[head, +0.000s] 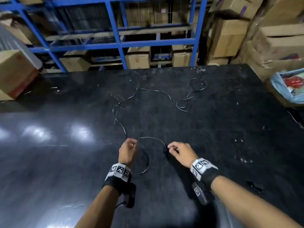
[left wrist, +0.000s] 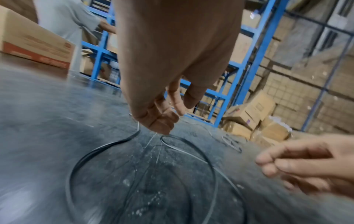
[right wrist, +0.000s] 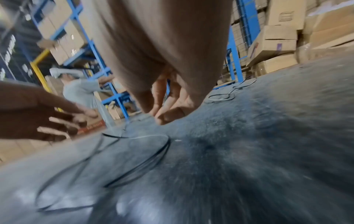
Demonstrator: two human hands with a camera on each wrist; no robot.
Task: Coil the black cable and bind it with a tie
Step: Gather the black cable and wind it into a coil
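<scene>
A thin black cable (head: 151, 137) sprawls in loose curves over the black table (head: 213, 145), with one loop lying between my hands. My left hand (head: 131, 143) pinches the cable where the loop begins; the left wrist view shows the fingertips (left wrist: 162, 128) closed on the strand above the loop (left wrist: 191, 149). My right hand (head: 171, 148) hovers at the loop's right side with its fingers curled. In the right wrist view those fingers (right wrist: 164, 118) hold nothing that I can see, and the cable (right wrist: 161, 151) lies just below them. No tie is clearly identifiable.
A second thin cable (head: 190, 96) lies at the back right of the table. A small dark object (head: 255, 186) sits near the front right. A cardboard box (head: 14, 71) stands at the left, a blue bag (head: 287, 86) at the right. Blue racking (head: 115, 30) runs behind, and a person in grey (left wrist: 63, 22) stands there.
</scene>
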